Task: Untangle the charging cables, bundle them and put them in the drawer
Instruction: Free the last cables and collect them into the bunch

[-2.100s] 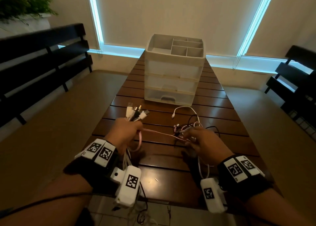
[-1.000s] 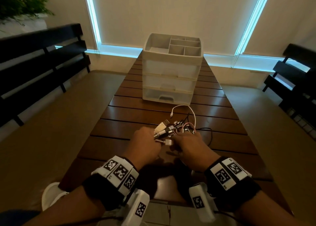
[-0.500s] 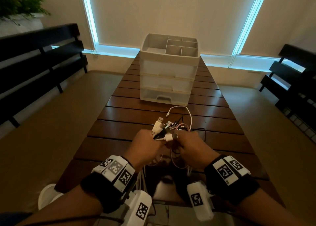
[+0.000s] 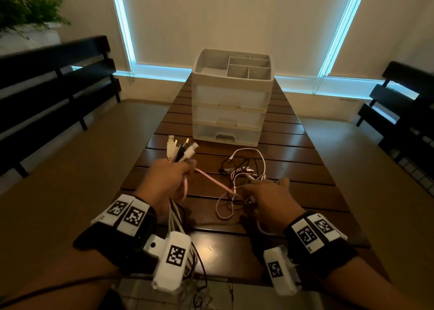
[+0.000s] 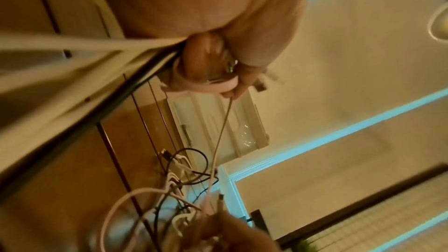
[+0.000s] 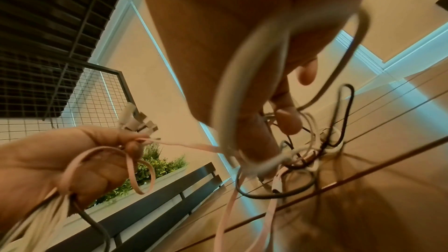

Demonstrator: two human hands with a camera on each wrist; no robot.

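Observation:
My left hand (image 4: 171, 176) grips a bundle of cable ends, its USB plugs (image 4: 179, 149) sticking up out of the fist. The rest of those cables hangs down past the wrist. A flat pink cable (image 4: 211, 180) stretches from this fist to my right hand (image 4: 265, 194), which pinches strands at the near edge of the tangled cables (image 4: 246, 168) on the table. In the right wrist view the fingertips (image 6: 288, 122) curl on thin strands above the tangle (image 6: 312, 152). The white drawer unit (image 4: 229, 112) stands behind with all drawers closed.
The slatted wooden table (image 4: 293, 159) is narrow and runs away from me. Black benches (image 4: 47, 93) stand on both sides. A plant (image 4: 25, 11) sits at the far left. Window blinds fill the back wall.
My hands were close together over the tangle; the left hand has pulled away to the left with its plugs, drawing the pink cable taut. The right hand stays at the tangle.

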